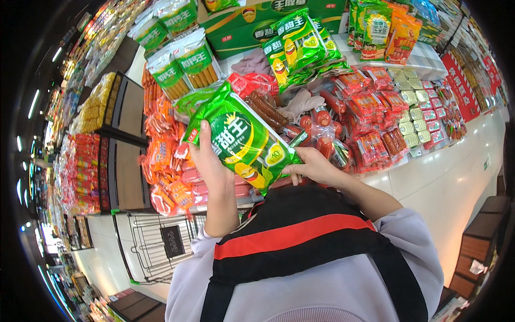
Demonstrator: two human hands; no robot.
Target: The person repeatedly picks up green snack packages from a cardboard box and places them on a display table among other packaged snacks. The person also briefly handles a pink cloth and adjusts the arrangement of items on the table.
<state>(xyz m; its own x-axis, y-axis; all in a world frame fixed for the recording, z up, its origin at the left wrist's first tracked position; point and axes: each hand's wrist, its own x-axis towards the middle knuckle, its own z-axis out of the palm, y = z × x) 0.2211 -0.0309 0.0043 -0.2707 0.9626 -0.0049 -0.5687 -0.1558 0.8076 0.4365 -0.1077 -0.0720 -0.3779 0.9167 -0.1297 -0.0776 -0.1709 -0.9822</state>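
Observation:
Between both hands I hold a green plastic packet of sausages [241, 141] with a cartoon corn cob printed on it. My left hand [211, 161] grips its left end, thumb on top. At the lower right corner, my right hand [312, 165] pinches the packet's edge. Beyond it lies a stack of similar green packets [301, 44]. Dark sausages in clear wrap [265, 108] and red-cased sausages [322, 116] lie on the display just past the packet. To the left stand clear packs of sausages with green labels [199, 60].
Red sausage packs [368, 112] and rows of tins [416, 108] cover the display's right side. Orange-wrapped packs [161, 153] lie at the left. A green carton [241, 28] stands at the back. A wire shopping cart [155, 245] is at lower left, beside shelving [126, 173].

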